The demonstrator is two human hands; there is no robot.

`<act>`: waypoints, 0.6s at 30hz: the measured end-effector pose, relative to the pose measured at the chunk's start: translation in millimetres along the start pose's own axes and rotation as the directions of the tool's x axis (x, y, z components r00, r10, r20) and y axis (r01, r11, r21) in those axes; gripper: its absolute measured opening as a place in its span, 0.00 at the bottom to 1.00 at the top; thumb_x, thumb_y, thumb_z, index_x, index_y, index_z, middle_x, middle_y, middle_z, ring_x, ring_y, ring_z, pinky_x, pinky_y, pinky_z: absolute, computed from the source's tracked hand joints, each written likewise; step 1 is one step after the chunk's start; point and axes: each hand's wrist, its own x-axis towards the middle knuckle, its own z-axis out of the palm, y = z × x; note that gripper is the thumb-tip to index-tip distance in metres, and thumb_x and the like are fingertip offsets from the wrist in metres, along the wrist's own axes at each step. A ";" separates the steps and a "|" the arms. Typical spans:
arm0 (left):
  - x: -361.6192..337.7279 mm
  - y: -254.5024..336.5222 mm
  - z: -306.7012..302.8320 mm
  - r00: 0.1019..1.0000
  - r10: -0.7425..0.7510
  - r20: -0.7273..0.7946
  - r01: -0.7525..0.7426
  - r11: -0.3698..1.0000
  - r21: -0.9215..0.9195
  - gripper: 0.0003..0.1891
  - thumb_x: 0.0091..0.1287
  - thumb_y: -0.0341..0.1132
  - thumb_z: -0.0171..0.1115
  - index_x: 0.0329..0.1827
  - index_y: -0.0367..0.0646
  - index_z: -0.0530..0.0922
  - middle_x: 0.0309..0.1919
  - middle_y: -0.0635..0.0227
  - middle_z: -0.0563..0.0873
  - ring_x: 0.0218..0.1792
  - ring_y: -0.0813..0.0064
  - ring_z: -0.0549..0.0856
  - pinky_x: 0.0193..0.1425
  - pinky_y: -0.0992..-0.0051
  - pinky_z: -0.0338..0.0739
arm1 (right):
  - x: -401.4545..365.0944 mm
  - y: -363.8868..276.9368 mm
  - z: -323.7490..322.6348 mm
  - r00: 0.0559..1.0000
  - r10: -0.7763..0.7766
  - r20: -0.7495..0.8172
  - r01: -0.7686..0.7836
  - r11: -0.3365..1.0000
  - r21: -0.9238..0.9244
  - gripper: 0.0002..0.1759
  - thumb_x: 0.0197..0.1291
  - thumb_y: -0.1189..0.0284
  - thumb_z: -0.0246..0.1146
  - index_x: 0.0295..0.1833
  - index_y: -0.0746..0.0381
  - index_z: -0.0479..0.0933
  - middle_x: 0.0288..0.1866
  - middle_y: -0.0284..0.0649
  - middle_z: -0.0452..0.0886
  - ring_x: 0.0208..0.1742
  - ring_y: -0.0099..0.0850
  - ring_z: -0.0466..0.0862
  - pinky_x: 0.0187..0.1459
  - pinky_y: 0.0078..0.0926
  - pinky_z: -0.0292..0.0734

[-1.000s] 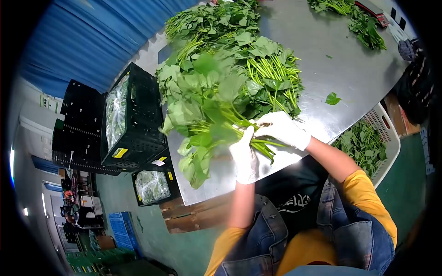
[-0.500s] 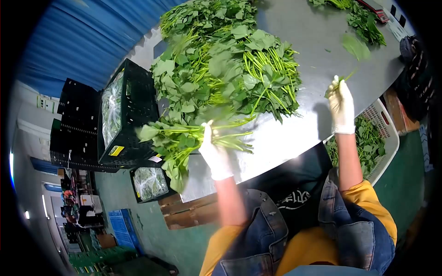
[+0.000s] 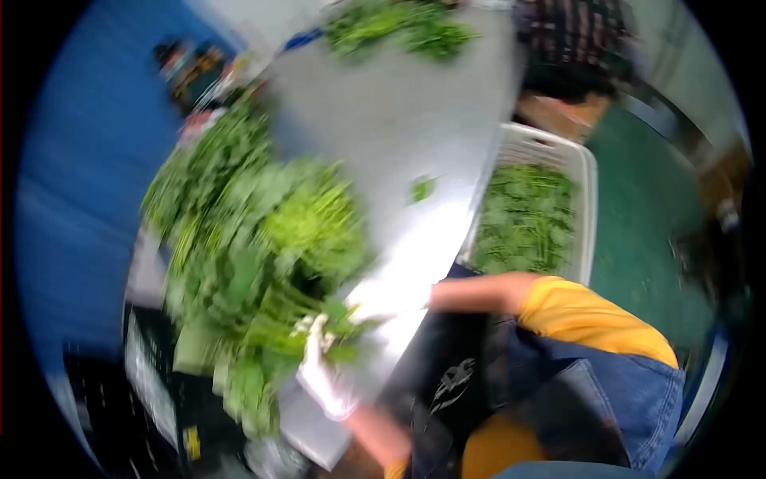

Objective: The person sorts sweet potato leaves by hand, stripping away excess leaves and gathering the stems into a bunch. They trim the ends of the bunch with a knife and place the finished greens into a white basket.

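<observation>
In a white glove, my left hand [image 3: 323,375] is closed around a bunch of leafy green stems [image 3: 259,339], its leaves hanging left past the table corner. My right hand [image 3: 388,302], gloved in white too, is beside the bunch's stem ends. Motion smears its fingers, so whether they grip a stem cannot be made out. Behind the bunch, a large heap of greens [image 3: 231,199] lies on the metal table [image 3: 391,120], cut stems bunched toward its right side. A single loose leaf [image 3: 423,188] rests on the table farther right.
A white crate [image 3: 589,215] filled with greens stands right of the table. More greens [image 3: 399,28] lie at the far end. A person in a dark checked top [image 3: 570,48] is at the back right. Dark crates [image 3: 104,407] stand at lower left.
The view has swung to the right and blurred. My right hand has come from the far right to beside the bunch; the leaf stem it held is out of its raised fingers. My left hand still holds the bunch.
</observation>
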 end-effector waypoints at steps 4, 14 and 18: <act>14.0 -23.4 7.4 0.959 -0.284 -0.027 0.242 0.860 -0.449 0.12 0.70 0.29 0.57 0.54 0.33 0.78 0.42 0.64 0.84 0.31 0.83 0.76 0.36 0.86 0.70 | -9.3 26.9 4.0 0.938 0.002 -0.346 0.112 0.944 0.311 0.11 0.52 0.73 0.63 0.39 0.70 0.79 0.24 0.34 0.78 0.27 0.21 0.73 0.28 0.27 0.68; 42.3 -32.9 92.4 0.837 -0.390 0.383 0.547 0.602 -0.583 0.15 0.67 0.31 0.65 0.51 0.29 0.78 0.36 0.62 0.83 0.27 0.84 0.78 0.30 0.87 0.74 | -135.5 3.1 -35.3 0.812 -0.002 -0.583 0.339 0.816 0.469 0.12 0.62 0.72 0.56 0.48 0.66 0.78 0.39 0.32 0.80 0.40 0.19 0.77 0.41 0.21 0.73; 46.9 -40.7 99.2 0.878 -0.165 0.449 0.327 0.892 -0.312 0.18 0.70 0.38 0.60 0.56 0.32 0.77 0.43 0.58 0.84 0.37 0.76 0.81 0.44 0.79 0.78 | -159.3 -5.0 -33.9 0.720 0.065 -0.691 0.347 0.829 0.439 0.14 0.62 0.72 0.55 0.49 0.68 0.75 0.39 0.34 0.79 0.39 0.21 0.75 0.41 0.22 0.73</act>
